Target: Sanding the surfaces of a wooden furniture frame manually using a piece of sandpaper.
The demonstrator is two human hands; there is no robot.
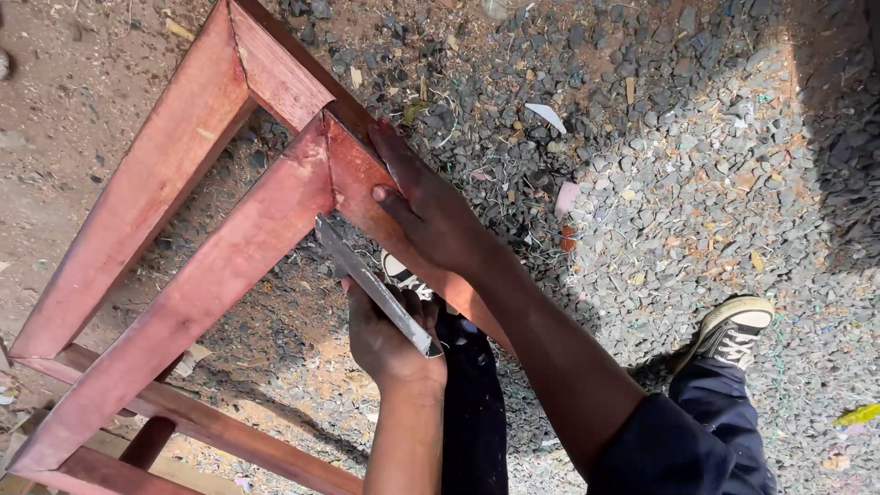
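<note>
A reddish-brown wooden frame [229,247] of mitred boards stands on the ground and fills the left half of the head view. My right hand [426,211] lies flat on its upper corner joint, fingers spread along the board, thumb on the inner face. My left hand [385,339] grips the lower end of a flat grey metal blade [371,284]. The blade's tip touches the inner edge of the frame just below the joint. My right forearm in a dark blue sleeve crosses above the left wrist.
Grey gravel [678,156] with wood chips and scraps covers the ground to the right; bare soil lies at the left. My shoe [733,330] stands at the right, another shoe [403,275] shows behind the blade. More frame rails [211,431] run at the bottom left.
</note>
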